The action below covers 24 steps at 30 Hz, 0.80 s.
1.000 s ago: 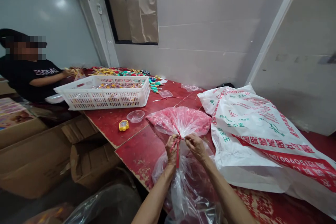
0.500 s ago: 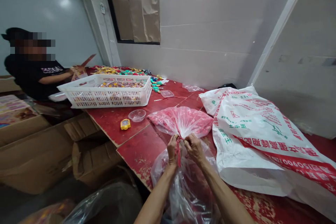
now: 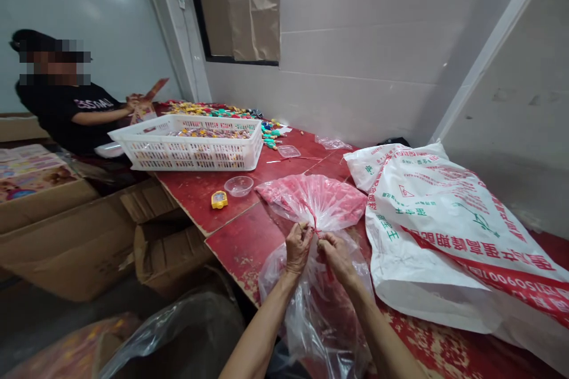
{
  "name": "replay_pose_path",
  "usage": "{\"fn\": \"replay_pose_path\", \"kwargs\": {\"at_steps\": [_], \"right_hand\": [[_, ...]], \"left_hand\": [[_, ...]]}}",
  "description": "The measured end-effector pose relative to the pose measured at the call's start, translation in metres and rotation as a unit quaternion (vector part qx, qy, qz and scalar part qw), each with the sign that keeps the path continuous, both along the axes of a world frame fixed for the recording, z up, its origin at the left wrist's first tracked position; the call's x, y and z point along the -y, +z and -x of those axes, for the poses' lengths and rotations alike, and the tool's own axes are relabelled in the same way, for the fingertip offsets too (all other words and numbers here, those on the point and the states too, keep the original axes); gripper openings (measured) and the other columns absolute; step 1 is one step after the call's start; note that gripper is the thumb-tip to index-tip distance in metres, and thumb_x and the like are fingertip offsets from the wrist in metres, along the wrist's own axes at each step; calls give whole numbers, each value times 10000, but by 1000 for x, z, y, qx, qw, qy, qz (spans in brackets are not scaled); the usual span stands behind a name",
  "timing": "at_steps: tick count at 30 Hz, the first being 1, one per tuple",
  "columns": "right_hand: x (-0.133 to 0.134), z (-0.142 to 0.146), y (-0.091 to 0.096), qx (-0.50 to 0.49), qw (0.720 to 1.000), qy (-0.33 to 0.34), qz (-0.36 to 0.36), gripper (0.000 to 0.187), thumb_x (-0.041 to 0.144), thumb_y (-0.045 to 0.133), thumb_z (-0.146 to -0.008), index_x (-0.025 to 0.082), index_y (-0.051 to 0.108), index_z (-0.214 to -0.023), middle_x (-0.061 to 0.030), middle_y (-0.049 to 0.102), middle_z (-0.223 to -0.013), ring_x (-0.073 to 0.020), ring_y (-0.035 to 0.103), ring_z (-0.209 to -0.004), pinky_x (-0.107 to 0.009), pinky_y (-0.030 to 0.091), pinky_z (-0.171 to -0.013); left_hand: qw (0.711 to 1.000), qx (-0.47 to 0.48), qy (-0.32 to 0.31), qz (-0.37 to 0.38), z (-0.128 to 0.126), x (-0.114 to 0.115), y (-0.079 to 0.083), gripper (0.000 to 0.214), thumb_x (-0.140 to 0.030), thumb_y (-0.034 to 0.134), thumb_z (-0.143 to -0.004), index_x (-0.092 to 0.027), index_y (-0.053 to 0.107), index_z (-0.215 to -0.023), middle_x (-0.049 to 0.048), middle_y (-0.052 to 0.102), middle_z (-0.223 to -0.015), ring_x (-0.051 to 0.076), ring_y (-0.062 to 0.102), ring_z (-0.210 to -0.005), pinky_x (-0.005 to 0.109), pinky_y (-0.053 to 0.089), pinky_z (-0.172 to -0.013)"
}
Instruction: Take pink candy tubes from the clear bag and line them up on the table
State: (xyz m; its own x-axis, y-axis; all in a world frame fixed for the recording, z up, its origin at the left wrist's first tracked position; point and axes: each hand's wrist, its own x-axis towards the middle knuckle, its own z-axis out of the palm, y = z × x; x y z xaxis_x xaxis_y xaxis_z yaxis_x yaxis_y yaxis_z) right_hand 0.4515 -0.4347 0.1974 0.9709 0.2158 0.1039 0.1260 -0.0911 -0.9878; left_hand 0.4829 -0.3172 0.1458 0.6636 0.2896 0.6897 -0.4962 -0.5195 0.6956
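Lowers right hand [image 3: 338, 257] just below neck of bag [image 3: 322, 201]. Pinches red string [image 3: 316, 224] there. Can't tell grip of left hand [image 3: 298, 247] alongside.

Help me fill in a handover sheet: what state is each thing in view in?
Clear bag: filled with something pink, gathered at the neck
Red string: at the bag's neck; whether knotted, unclear
White basket: upright, open-topped, holding many small pieces
Round tub: open, upright
White sack: lying down
Cardboard box: flaps open
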Motion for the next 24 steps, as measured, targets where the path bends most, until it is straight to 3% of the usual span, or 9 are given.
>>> {"fn": "replay_pose_path", "kwargs": {"at_steps": [7, 9, 11, 12, 14, 16, 18, 21, 24], "right_hand": [[3, 17, -3, -74, 996, -25, -46, 235, 435, 452, -676, 226, 345, -661, 78, 262, -513, -94, 187, -427, -224, 205, -399], [5, 21, -1, -51, 998, -35, -13, 253, 454, 447, -718, 223, 358, -664, 59, 303, -531, -109, 246, -450, -236, 248, -431], [9, 24, 3, 26, 993, -72, 85, 258, 448, 405, -776, 215, 410, -666, 11, 412, -587, -143, 377, -525, -262, 322, -505], [12, 27, 7, 83, 978, -113, 152, 260, 427, 379, -797, 206, 464, -692, -28, 487, -660, -171, 452, -606, -283, 359, -567], [16, 31, 17, 203, 918, -216, 264, 295, 379, 355, -821, 181, 574, -825, -106, 580, -874, -234, 528, -819, -336, 386, -708], [15, 36, 26, 275, 875, -258, 304, 332, 363, 349, -864, 170, 607, -941, -128, 596, -979, -248, 536, -908, -348, 374, -775], [7, 37, 30, 261, 886, -208, 323, 346, 400, 347, -915, 186, 617, -879, -97, 617, -882, -215, 554, -805, -310, 361, -713], [-11, 28, 21, 137, 910, -150, 363, 351, 480, 460, -879, 192, 584, -719, -65, 597, -711, -184, 510, -627, -289, 273, -591], [-18, 12, 4, 73, 947, -130, 286, 303, 451, 510, -794, 185, 547, -653, -59, 564, -658, -179, 477, -609, -282, 251, -573]], "left_hand": [[998, 17, 16, -52, -1, 9, -12, 168, -158, 459, -883, -190, 624, -892, 31, 603, -800, 149, 568, -711, 245, 480, -681], [998, 25, 18, -58, 0, 11, -15, 183, -136, 444, -886, -190, 618, -905, 31, 605, -807, 148, 570, -713, 243, 481, -674], [998, 34, 22, -56, 0, 11, -18, 184, -144, 439, -898, -190, 614, -932, 36, 613, -830, 152, 582, -738, 246, 485, -678], [998, 39, 24, -53, -1, 11, -20, 180, -158, 439, -906, -190, 612, -944, 39, 617, -844, 155, 589, -755, 250, 489, -686], [998, 47, 25, -44, -1, 11, -23, 171, -195, 445, -919, -188, 611, -960, 43, 621, -861, 159, 599, -774, 258, 494, -699], [998, 52, 24, -33, -1, 12, -25, 175, -223, 448, -924, -183, 611, -971, 45, 620, -857, 164, 603, -775, 267, 497, -703], [998, 56, 20, -23, 0, 12, -26, 189, -232, 438, -927, -175, 611, -977, 47, 618, -848, 165, 605, -768, 272, 499, -698], [998, 55, 12, -11, 2, 10, -24, 212, -219, 405, -928, -164, 605, -974, 43, 616, -830, 157, 606, -743, 260, 502, -669], [999, 50, 10, -6, 4, 9, -22, 227, -218, 389, -932, -164, 609, -949, 32, 612, -791, 149, 603, -706, 248, 499, -638]]}}
